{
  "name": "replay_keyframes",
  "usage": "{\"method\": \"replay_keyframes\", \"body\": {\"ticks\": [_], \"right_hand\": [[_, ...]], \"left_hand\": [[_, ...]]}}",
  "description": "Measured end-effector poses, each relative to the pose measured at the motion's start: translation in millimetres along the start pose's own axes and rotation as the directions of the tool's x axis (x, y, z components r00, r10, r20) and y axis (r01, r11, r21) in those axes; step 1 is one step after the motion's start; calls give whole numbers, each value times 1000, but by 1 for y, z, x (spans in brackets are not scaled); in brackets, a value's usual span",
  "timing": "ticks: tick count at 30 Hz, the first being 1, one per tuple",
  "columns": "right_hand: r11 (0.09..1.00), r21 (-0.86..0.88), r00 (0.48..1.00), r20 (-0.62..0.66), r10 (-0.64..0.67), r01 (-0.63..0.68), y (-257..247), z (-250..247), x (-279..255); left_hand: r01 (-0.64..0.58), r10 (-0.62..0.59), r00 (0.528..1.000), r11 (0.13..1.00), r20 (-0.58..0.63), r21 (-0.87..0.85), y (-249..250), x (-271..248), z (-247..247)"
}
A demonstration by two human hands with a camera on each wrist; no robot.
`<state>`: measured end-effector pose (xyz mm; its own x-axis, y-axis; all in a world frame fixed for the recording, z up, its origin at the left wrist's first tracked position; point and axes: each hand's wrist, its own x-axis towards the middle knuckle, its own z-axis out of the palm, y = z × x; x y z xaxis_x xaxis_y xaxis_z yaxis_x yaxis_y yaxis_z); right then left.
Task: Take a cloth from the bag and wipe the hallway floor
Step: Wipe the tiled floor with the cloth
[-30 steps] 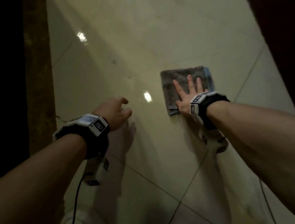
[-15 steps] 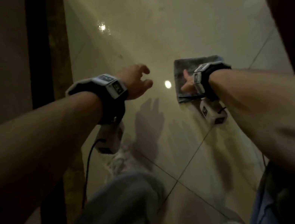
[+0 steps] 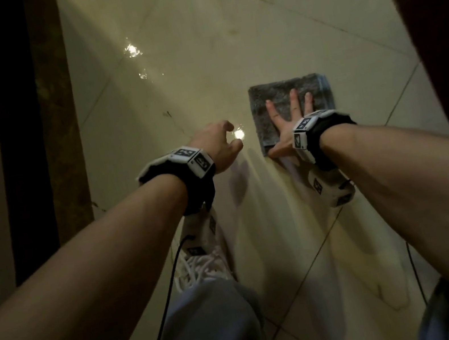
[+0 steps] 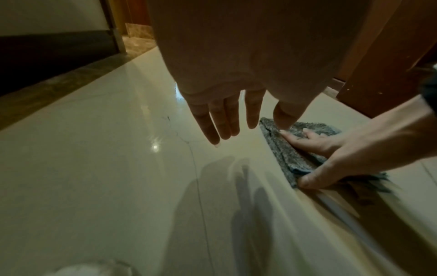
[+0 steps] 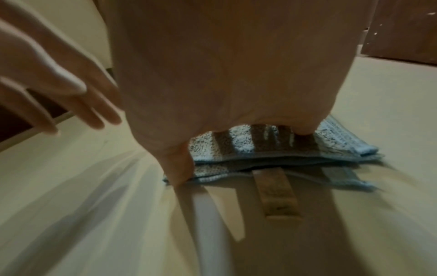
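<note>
Flat at centre right of the head view, folded grey cloth (image 3: 288, 95) pinned to the glossy hallway floor (image 3: 197, 54) under splayed right hand (image 3: 285, 129) fingers, likely for even wiping pressure; left hand (image 3: 217, 147) hovering beside, fingers loose, holding nothing.

1. Both arms bare, each with a black wrist strap (image 3: 328, 133) carrying white blocks printed with black marker squares.
2. Thin black cable (image 3: 166, 306) lower centre.
3. Grey-blue trousers (image 3: 209, 331), white laced shoe (image 3: 201, 266).
</note>
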<state>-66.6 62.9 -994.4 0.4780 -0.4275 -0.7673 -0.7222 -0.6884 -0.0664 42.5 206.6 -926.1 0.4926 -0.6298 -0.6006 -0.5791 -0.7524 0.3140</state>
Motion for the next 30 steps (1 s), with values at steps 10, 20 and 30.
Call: {"method": "replay_keyframes", "body": {"ticks": [10,20,30], "right_hand": [[997,-69,999,4,-35,35,-18,-14,4],[937,-225,963,74,-258,268,-55,7,-2],[939,-144,949,12,-315,313,-41,6,-1]], "left_hand": [[21,-20,997,1000,-76,13,-26,21,-10],[-25,-1,993,978,122,209,-38,11,-3],[-111,47,975,949,217,294,-17,31,6]]}}
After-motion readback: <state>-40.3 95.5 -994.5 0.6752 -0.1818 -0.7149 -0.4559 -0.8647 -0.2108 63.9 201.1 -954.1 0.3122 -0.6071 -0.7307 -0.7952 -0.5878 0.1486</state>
